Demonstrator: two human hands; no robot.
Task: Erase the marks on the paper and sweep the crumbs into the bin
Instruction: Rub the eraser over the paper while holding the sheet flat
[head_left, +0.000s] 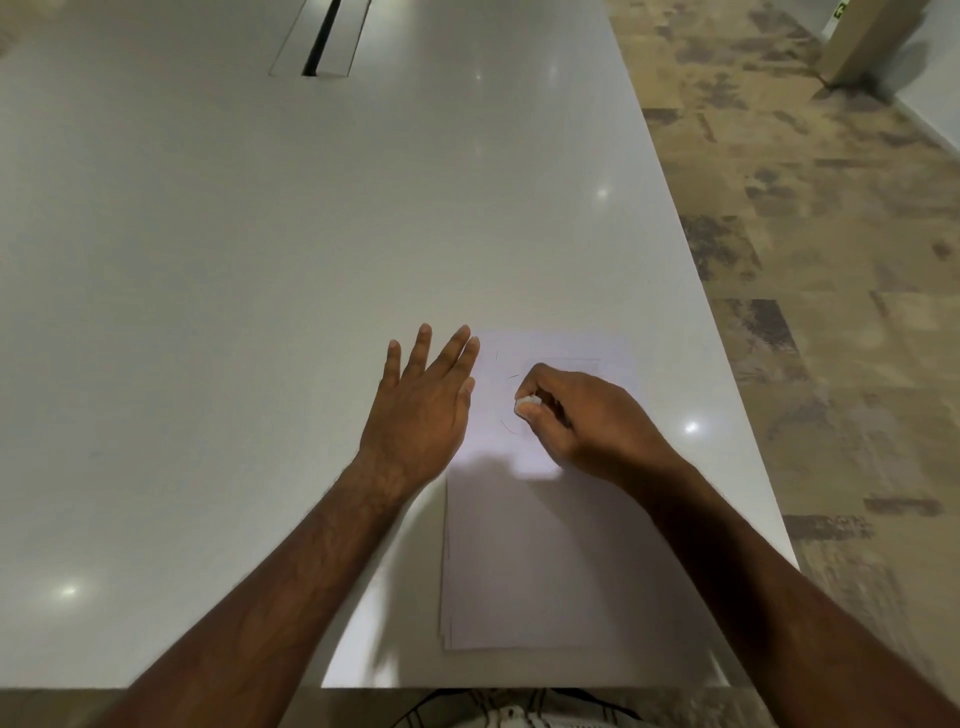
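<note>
The paper (540, 545) lay flat on the table (234, 312), near its right edge and close to the near edge, with its long axis running from near to far and its short far edge roughly square to the viewer. It appeared to be a thin stack, as several edges showed along the near left side. A few faint curved pencil marks (508, 423) remained on the far half. The table was a pale, glossy slab reflecting ceiling lights, with a recessed slot panel (322, 39) at its far end. To the right ran a mottled brown and tan floor (810, 234), and a beige post (872, 41) stood at the far right. The right hand (587, 421) rested on the far half of the sheet, fingers curled and pinched on a small white eraser (529, 401), which was pressed to the paper just beside the marks. The left hand (421, 400) lay palm down with fingers spread and extended, straddling the left edge of the sheet, fingertips pointing far and slightly right; it gripped nothing. Both forearms were bare and reached in from the near edge.
</note>
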